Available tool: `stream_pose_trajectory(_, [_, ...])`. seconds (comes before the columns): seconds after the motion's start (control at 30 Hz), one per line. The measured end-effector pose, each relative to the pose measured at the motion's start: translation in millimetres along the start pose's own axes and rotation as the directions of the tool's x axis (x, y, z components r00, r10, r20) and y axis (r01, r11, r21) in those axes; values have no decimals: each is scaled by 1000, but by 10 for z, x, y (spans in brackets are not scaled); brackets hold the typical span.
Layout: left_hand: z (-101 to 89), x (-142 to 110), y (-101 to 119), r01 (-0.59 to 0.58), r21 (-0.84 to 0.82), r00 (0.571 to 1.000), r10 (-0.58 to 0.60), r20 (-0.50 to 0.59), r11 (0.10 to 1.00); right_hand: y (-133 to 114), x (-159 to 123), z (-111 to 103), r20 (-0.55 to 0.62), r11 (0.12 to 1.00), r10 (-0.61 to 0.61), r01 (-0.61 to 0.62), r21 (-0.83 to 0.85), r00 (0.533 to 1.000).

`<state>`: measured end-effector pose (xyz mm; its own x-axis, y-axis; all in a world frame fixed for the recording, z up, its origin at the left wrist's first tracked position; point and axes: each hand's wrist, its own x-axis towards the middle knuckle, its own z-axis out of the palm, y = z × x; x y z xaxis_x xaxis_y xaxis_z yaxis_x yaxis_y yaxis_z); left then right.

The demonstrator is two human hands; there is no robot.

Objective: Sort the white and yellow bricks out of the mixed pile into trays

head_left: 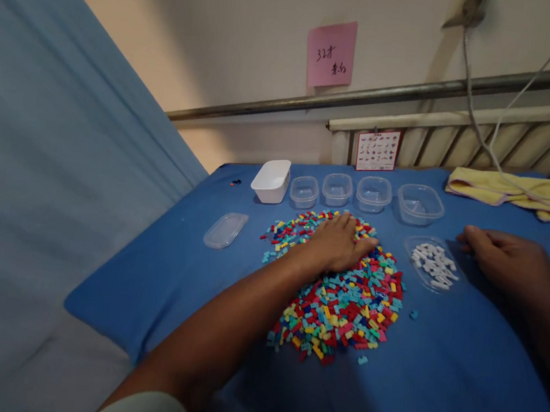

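Observation:
A wide pile of small toy building bricks [342, 314] in red, yellow, teal, blue and green lies on the blue cloth. My left hand [338, 240] rests palm down on the far part of this pile, fingers stretched forward and thumb out to the right. Whatever is under the palm is hidden. To the right, a shallow clear plastic lid or tray [412, 266] holds several white bricks [435, 264]. Just right of it, my right hand [509, 261] is closed, its thumb against the curled fingers; anything between them is too small to make out.
A white tub [271, 184] and several clear containers [337, 190] stand in a row behind the pile. A clear lid [225, 230] lies at left. A yellow cloth [518, 189], a picture card [378, 150] and a hanging cable [470, 89] are at the back; a blue curtain [52, 138] hangs left.

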<state>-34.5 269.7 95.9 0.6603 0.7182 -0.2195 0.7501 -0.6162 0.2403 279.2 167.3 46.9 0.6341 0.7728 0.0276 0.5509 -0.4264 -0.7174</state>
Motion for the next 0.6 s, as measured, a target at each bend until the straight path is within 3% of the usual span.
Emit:
stream_pose_trajectory(0.17, [45, -198, 392, -78, 20, 993, 76, 85, 997, -21, -13, -10, 2, 1000, 5, -5, 3, 1000])
stream_pose_trajectory(0.27, [69, -445, 462, -141, 17, 985, 139, 105, 990, -15, 0, 0, 7, 1000, 5, -5, -16, 1000])
stream_pose_trajectory(0.43, [117, -948, 224, -189, 61, 981, 186, 54, 980, -22, 4, -3, 29, 999, 25, -24, -24, 999])
stream_pose_trajectory(0.6, [102, -1332, -168, -118, 78, 993, 116, 35, 990, -35, -35, -25, 25, 998, 38, -37, -47, 999])
